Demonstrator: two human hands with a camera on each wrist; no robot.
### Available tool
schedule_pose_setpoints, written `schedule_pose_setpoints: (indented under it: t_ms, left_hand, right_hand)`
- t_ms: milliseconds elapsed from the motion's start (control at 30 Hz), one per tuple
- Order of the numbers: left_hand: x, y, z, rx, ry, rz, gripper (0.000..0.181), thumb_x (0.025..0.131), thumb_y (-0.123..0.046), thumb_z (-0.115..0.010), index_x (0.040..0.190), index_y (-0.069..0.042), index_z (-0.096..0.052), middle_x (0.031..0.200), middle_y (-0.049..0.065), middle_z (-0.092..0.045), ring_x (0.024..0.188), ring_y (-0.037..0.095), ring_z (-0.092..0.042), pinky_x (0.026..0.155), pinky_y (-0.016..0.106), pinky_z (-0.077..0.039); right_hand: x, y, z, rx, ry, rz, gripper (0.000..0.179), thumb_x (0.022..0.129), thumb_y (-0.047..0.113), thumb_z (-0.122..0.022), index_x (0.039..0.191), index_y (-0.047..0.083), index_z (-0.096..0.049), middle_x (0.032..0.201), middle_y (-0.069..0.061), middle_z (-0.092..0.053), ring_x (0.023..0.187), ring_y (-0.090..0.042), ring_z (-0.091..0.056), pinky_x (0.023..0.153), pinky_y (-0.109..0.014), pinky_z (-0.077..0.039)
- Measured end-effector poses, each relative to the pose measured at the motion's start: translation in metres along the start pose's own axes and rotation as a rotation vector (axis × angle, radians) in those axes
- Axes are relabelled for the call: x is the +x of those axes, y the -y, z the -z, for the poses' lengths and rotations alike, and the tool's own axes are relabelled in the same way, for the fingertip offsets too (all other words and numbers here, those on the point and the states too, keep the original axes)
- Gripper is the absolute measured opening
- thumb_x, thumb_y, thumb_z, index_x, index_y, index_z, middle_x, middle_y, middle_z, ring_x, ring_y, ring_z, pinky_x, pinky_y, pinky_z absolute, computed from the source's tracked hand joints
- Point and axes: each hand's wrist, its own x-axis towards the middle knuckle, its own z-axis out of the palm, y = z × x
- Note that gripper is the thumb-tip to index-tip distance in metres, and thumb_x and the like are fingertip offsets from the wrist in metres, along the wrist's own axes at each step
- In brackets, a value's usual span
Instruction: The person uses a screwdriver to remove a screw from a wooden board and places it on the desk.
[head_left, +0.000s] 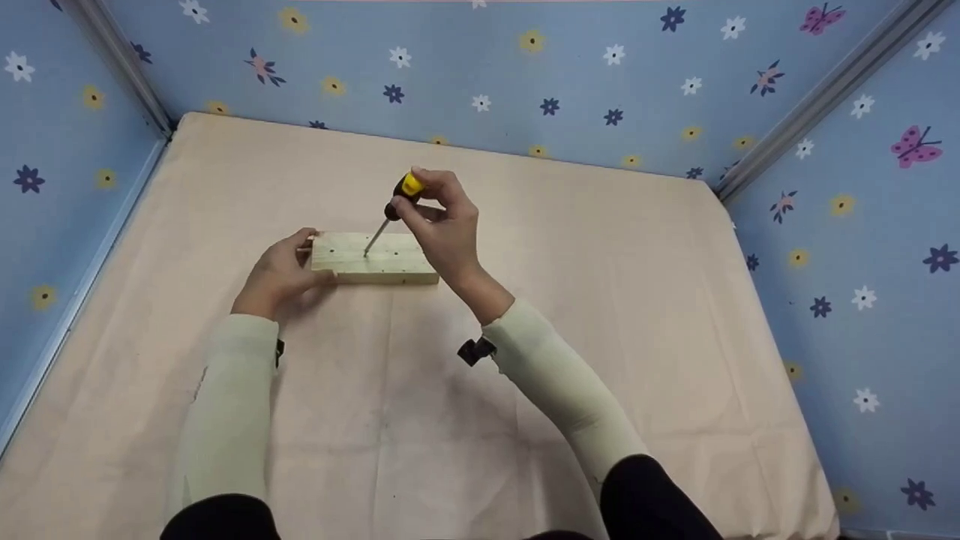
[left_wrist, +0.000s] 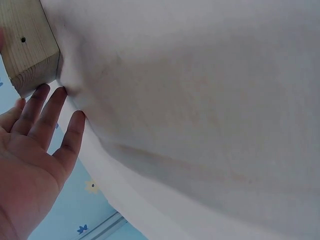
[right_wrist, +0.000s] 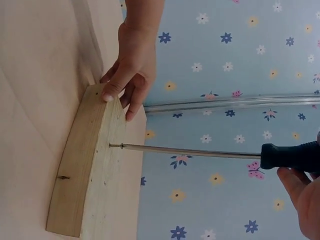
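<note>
Booth-like enclosure, one; whether within a home or a workplace, we cannot tell. We list: blue wall panels, flower- and butterfly-printed, across the top and both sides; metal corner posts, upper left and upper right; cloth-covered table, filling the centre.

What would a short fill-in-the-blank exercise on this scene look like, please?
1. The right hand grips a screwdriver whose handle is black and ____.
2. The left hand holds a block made of ____.
3. The screwdriver meets a threaded ____ sticking out of the block.
4. The wall is patterned with butterflies and ____.

Missing words: yellow; wood; screw; flowers.
</note>
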Motion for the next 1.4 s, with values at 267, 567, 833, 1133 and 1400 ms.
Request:
schedule_pose_setpoints:
  t_ms: [267, 567, 833, 1133, 1400]
  left_hand:
    - [0.000, -0.001, 0.002, 0.006, -0.005, 0.028, 0.085, 0.081, -0.035, -0.074, 0.151, -0.016, -0.029, 0.149, 0.018, -0.040, 0.136, 0.039, -0.039, 0.114, 0.055, -0.027]
    - [0.000, 0.002, 0.001, 0.037, -0.010, 0.032, 0.083, 0.084, -0.032, -0.070, 0.152, -0.013, -0.026, 0.149, 0.020, -0.039, 0.136, 0.039, -0.039, 0.115, 0.054, -0.028]
    - [0.001, 0.001, 0.001, 0.043, -0.013, 0.030, 0.084, 0.083, -0.034, -0.070, 0.152, -0.012, -0.027, 0.149, 0.021, -0.039, 0.135, 0.040, -0.040, 0.114, 0.055, -0.028]
    - [0.000, -0.002, 0.002, 0.006, 0.001, 0.038, 0.088, 0.083, -0.032, -0.071, 0.154, -0.013, -0.024, 0.151, 0.019, -0.037, 0.137, 0.038, -0.039, 0.116, 0.053, -0.027]
    - [0.000, -0.002, 0.002, -0.002, 0.006, 0.036, 0.086, 0.081, -0.034, -0.074, 0.152, -0.015, -0.029, 0.150, 0.018, -0.039, 0.136, 0.038, -0.040, 0.115, 0.054, -0.028]
  right_hand:
    - [0.008, 0.004, -0.002, -0.143, 0.022, 0.033, 0.035, 0.087, 0.009, -0.070, 0.116, -0.006, -0.056, 0.106, -0.019, -0.058, 0.089, -0.020, -0.066, 0.073, -0.023, -0.059]
    - [0.011, -0.004, 0.000, -0.323, -0.015, 0.180, 0.034, 0.087, 0.021, -0.070, 0.106, -0.003, -0.056, 0.097, -0.015, -0.058, 0.082, -0.017, -0.068, 0.068, -0.014, -0.055]
    - [0.012, -0.013, 0.001, -0.333, -0.059, 0.251, 0.031, 0.087, 0.021, -0.071, 0.104, -0.001, -0.057, 0.093, -0.014, -0.057, 0.080, -0.017, -0.068, 0.069, -0.014, -0.055]
    - [0.016, -0.014, 0.003, -0.238, 0.072, 0.291, 0.035, 0.090, 0.016, -0.067, 0.116, -0.004, -0.057, 0.101, -0.018, -0.057, 0.090, -0.022, -0.067, 0.077, -0.018, -0.057]
    - [0.018, -0.012, 0.003, -0.208, 0.125, 0.206, 0.040, 0.092, 0.019, -0.063, 0.123, -0.005, -0.055, 0.109, -0.019, -0.060, 0.096, -0.023, -0.067, 0.081, -0.020, -0.056]
